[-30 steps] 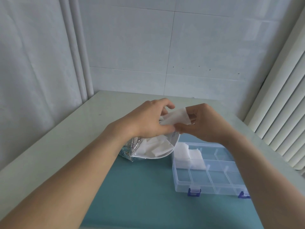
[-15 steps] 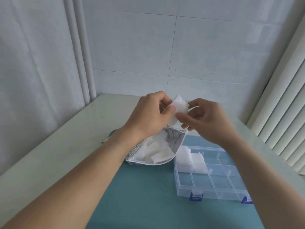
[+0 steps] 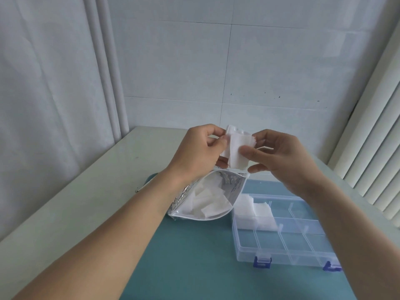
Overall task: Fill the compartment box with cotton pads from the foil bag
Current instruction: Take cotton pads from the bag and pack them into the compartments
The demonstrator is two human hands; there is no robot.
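**Lifted higher above the bag since the earlier frames: both hands, now peeling cotton pads apart**

Raised from bag-mouth level to mid-air, pads now fanned between the two hands rather than bunched.

Spread across the scene, a pale table, with a teal mat over its near part, probably to keep the work in one spot.

Lying on the mat at 9 o'clock from the box, touching or nearly touching it: foil bag, mouth gaping towards the hands, more white pads visible inside, presumably left open for easy reaching.

At 4 o'clock from the hands: clear compartment box, lid not seen, blue latches at the near edge. Filled only in the far-left compartment, with stacked pads; the rest apparently bare, so early in the task.

Left hand: thumb and fingers pinched on the left edge of the held cotton pads.

Right hand: thumb and forefinger clamped on the front pad's right side, seemingly separating a few for the next compartment.
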